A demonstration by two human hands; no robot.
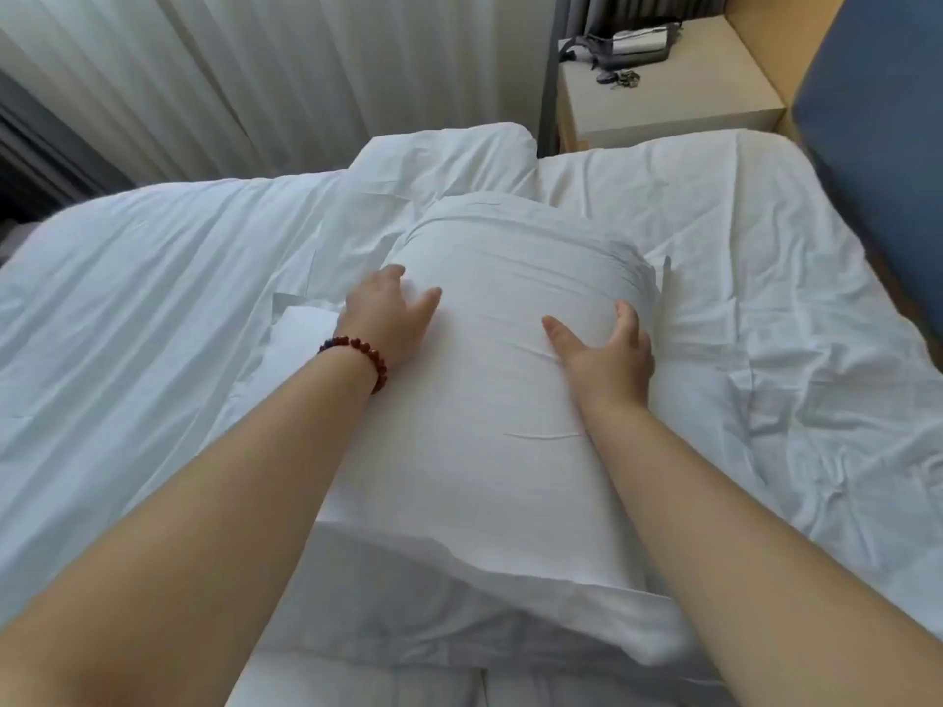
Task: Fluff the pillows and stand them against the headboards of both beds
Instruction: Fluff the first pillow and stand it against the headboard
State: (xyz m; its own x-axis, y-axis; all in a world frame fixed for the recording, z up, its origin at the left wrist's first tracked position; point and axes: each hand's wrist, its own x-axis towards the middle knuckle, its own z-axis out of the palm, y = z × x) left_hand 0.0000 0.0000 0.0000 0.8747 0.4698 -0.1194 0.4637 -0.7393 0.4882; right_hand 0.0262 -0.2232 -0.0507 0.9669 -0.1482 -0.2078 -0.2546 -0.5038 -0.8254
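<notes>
A plump white pillow (490, 380) lies lengthwise on the bed in front of me, its near end over the folded duvet edge. My left hand (390, 318), with a red bead bracelet on the wrist, presses the pillow's left flank with spread fingers. My right hand (607, 349) presses its right flank, thumb on top and fingers wrapped over the side. A second white pillow (449, 155) lies flat beyond it at the far edge of the bed. The blue padded headboard (877, 145) stands at the right.
The wrinkled white sheet (765, 308) covers the bed's right part and a white duvet (153, 298) the left. A pale wooden nightstand (663, 99) with a grey bag and keys stands behind the bed. White curtains (229, 68) hang at the back left.
</notes>
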